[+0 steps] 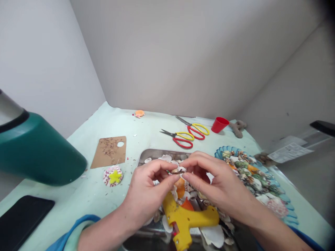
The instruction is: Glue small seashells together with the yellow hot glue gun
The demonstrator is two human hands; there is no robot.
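Both hands meet above the metal tray (156,152), near the center of the head view. The left forearm enters from the lower left and the right forearm from the lower right, so that the two converge. The left hand (146,184) is oriented with its back toward the camera, fingers curved inward and thumb extended toward the right hand (220,177). The right hand mirrors this pose, with its fingers arched above its thumb.

The grip of each hand is narrow: thumb and fingertips close on a small brownish piece (179,172), held between the two hands. Its exact type is too small to tell.

The piece is positioned over the shells in the tray. A yellow glue gun (192,219) lies across the tray below the hands. A blue scalloped plate (291,212) bearing more shells is located beside the right forearm. Two pairs of scissors (183,136) (196,128) and a red cup (220,125) occupy the worktop (146,134) beyond the tray. A round ornament (113,176) with a yellow star-shaped part lies to the left, near a brown card (109,152).
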